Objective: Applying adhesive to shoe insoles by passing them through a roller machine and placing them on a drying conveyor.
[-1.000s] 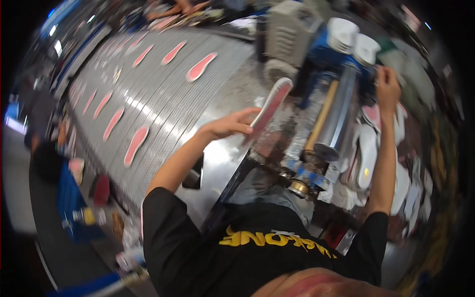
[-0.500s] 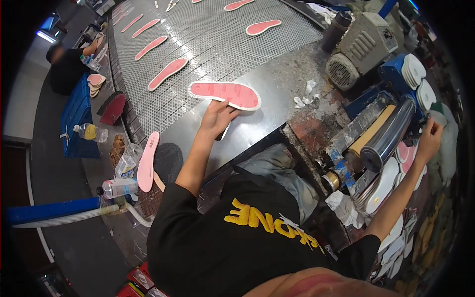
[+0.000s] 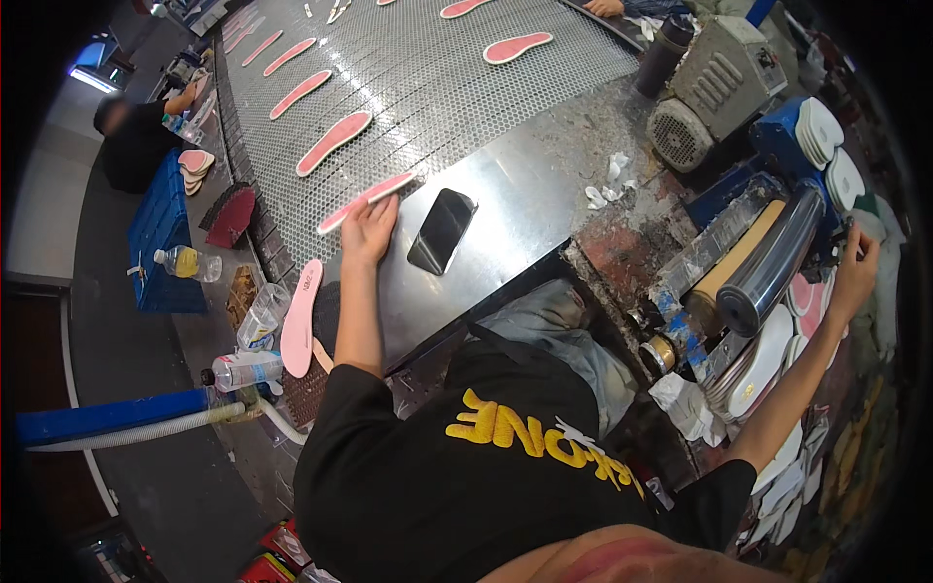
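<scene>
My left hand (image 3: 369, 230) grips a pink insole (image 3: 348, 209) with a white edge, tilted over the near end of the mesh belt (image 3: 428, 107). A dark smartphone (image 3: 442, 230) lies on the bare metal plate just right of this hand. Several similar pink insoles, among them one at the belt's left (image 3: 334, 143) and one at its right (image 3: 518, 47), rest on the mesh. Far to the right, my right hand (image 3: 855, 270) is closed beside the roller machine (image 3: 773, 257); what its fingers hold is too small to make out. Stacked insoles (image 3: 763, 360) lie below that forearm.
A grey motor (image 3: 714, 92) and a dark flask (image 3: 667, 53) stand at the back right. Plastic bottles (image 3: 243, 370), a loose pink insole (image 3: 302, 321) and a blue crate (image 3: 155, 238) are at the left. A person (image 3: 136, 141) works at far left; another person's hand (image 3: 604, 8) shows at the top.
My left hand has moved left with the insole and turned it from flat-facing to edge-on above the belt. The smartphone is now uncovered. My right hand stays beside the rollers.
</scene>
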`<action>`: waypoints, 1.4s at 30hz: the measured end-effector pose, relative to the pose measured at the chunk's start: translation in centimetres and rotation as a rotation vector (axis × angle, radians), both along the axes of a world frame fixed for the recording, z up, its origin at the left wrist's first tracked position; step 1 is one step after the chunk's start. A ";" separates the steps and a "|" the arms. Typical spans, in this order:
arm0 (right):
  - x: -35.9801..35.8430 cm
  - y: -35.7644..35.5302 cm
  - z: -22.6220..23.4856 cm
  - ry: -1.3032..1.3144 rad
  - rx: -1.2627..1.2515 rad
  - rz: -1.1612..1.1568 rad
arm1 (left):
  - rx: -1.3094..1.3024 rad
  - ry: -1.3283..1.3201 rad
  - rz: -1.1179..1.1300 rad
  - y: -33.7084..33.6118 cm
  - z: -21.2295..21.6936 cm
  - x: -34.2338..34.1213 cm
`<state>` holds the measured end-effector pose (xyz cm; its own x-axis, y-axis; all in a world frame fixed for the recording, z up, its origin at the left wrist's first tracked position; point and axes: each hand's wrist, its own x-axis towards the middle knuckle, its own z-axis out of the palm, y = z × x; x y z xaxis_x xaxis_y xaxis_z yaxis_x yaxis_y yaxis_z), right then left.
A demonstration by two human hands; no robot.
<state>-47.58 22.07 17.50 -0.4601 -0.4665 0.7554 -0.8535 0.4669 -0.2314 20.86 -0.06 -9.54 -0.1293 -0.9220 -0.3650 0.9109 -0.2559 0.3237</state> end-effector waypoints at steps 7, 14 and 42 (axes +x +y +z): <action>-2.7 2.3 0.8 0.198 -0.043 -0.039 | 0.009 -0.491 -0.230 -0.1 -0.3 0.0; 4.5 -0.9 6.3 0.317 -0.052 0.012 | -0.089 -0.955 -0.366 -4.2 3.1 1.9; 3.7 15.0 0.7 -0.820 -0.775 0.378 | -0.827 -2.144 -0.334 -3.4 1.2 -0.7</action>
<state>-43.86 37.05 18.23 -0.8690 -0.2249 0.4408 -0.3731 -0.2877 -0.8821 20.14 -3.50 -8.39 -0.3319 -0.9275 0.1720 -0.7860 0.3727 0.4932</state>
